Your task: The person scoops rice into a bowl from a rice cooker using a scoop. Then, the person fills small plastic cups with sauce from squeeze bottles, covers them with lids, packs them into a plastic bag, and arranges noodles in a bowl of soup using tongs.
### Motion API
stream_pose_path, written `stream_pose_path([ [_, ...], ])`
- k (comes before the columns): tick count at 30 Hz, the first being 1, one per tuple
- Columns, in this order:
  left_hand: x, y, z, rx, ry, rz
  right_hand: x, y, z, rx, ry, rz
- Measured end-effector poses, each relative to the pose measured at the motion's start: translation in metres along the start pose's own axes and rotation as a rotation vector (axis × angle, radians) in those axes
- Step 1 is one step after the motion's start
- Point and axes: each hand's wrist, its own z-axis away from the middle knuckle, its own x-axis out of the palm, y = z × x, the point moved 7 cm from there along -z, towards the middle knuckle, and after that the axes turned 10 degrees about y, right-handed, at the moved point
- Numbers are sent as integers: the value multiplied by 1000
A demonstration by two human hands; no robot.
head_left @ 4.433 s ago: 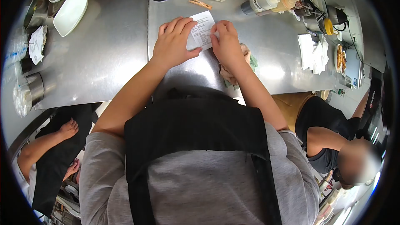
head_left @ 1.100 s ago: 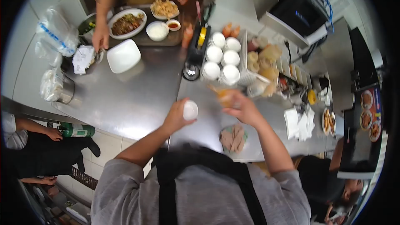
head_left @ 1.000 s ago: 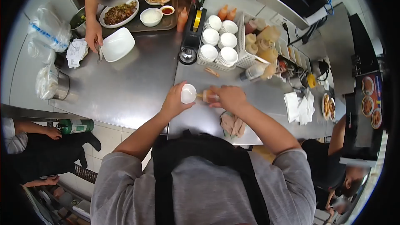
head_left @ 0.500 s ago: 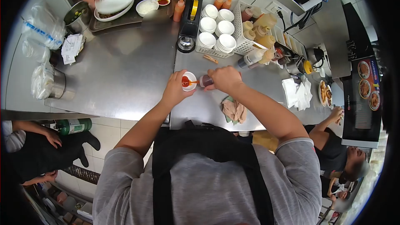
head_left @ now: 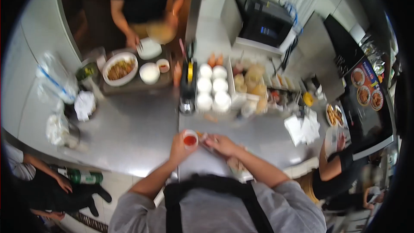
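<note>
In the head view, we have our left hand (head_left: 180,147) curled round a small white cup (head_left: 190,140), its round rim pale against a pool of bright red sauce (head_left: 189,141), held above the steel table (head_left: 129,129). Our right hand (head_left: 217,144) grips a blurred squeeze bottle (head_left: 207,141), its orange tip right beside the cup's rim!

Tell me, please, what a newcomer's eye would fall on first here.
Probably the red sauce in the small white cup held above the counter by the left hand, beside a blurred bottle in the right hand. Beyond, left of the stacked white cups, an oval dish of food sits on a tray.
</note>
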Motion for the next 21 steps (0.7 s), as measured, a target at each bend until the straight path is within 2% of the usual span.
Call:
stream_pose_path([
  [1, -6, 1, -5, -98, -21, 11, -18, -17, 1, 18, 50, -87],
  [2, -13, -6, -12, -83, 41, -121, -31, -18, -14, -145, 122, -311],
  [3, -24, -9, -26, -90, 46, -185, -56, -34, -20, -169, 197, -531],
  [5, -40, -23, -52, -107, 74, -289, -121, -54, -36, -277, 469, -300],
  [6, -46, -34, -63, -112, 102, -328, -155, -97, -30, -415, 628, -216],
  [7, -49, -48, -72, -132, 119, -369, -180, -98, -45, -591, 817, 153],
  [8, -51, -53, -83, -117, 146, -377, -198, -137, -37, -675, 939, 504],
  [9, -50, -61, -89, -161, 142, -398, -213, -138, -51, -789, 999, 569],
  [10, -50, -68, -94, -209, 133, -419, -224, -127, -69, -808, 1003, 561],
  [11, -49, -66, -98, -292, 20, -422, -235, -111, -88, -759, 1036, 534],
  [12, -49, -64, -100, -291, 36, -426, -243, -108, -96, -708, 1066, 508],
  [13, -46, -60, -100, -242, 41, -496, -249, -97, -107, -568, 1029, 425],
  [14, -45, -57, -100, -195, 43, -563, -251, -94, -112, -577, 1029, 424],
  [16, -46, -60, -100, -270, -10, -533, -251, -54, -134, -64, 861, 556],
  [21, -53, -69, -97, -220, 214, -345, -229, -54, -117, -18, 826, 456],
])
